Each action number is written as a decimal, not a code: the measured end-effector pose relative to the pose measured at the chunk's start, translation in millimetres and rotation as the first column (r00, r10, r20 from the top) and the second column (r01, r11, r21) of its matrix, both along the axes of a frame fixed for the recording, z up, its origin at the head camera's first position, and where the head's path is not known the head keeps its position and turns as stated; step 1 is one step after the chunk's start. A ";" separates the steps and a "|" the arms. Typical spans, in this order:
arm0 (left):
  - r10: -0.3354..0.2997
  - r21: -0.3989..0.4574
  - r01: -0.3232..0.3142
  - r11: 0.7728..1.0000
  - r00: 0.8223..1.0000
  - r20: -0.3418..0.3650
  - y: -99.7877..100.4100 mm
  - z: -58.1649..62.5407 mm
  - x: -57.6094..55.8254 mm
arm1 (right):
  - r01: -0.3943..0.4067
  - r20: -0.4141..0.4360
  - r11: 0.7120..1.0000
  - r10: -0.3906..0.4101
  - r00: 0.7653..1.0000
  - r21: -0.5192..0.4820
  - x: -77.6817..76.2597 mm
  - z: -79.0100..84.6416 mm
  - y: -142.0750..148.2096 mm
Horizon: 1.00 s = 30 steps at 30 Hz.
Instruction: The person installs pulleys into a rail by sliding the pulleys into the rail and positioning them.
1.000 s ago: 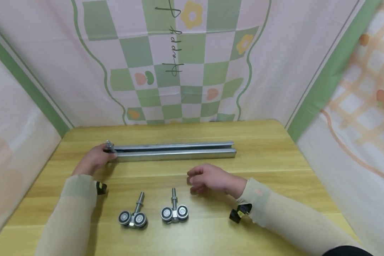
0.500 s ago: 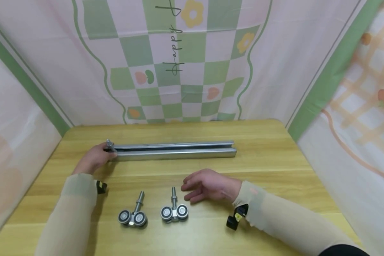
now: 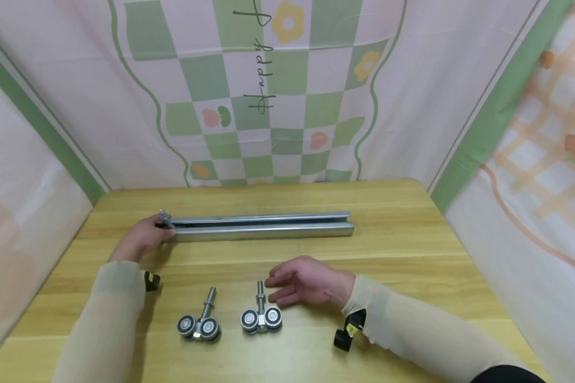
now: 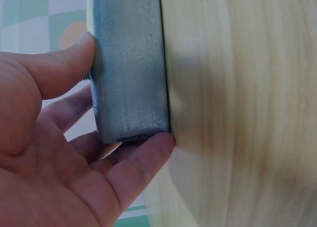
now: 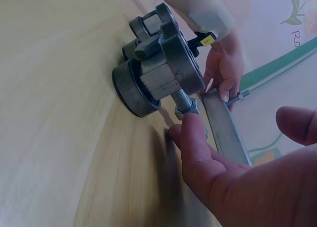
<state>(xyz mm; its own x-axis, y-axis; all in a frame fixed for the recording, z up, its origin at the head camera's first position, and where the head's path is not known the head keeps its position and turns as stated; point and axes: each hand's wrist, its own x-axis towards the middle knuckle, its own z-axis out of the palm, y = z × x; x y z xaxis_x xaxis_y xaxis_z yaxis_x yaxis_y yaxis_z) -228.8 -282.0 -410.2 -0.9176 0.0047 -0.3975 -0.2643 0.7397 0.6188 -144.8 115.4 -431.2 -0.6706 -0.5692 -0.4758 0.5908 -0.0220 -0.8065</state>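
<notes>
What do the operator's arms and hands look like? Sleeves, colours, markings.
Left hand and right hand: no gloves. Left sleeve and right sleeve: long, beige. Left wrist device and right wrist device: black, yellow markings.

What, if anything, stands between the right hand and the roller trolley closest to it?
Nothing visible: the right hand is beside the bolt of the closest roller trolley, contact unclear. The other roller trolley lies on that one's far side, out of the way.
</notes>
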 end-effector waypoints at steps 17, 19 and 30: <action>-0.013 0.002 0.013 1.000 1.000 -0.002 -2.1 -1.6 -0.5 | 0.017 0.011 1.000 -0.017 1.000 0.008 4.4 -0.9 -12.5; -0.012 0.004 0.012 1.000 1.000 -0.001 -2.0 -1.7 -0.7 | 0.015 0.020 1.000 -0.015 1.000 0.009 4.5 -1.2 -12.7; 0.003 0.015 -0.003 1.000 1.000 0.010 -1.6 -1.6 -0.1 | -0.016 0.052 1.000 0.015 0.999 0.014 6.6 -5.2 -15.0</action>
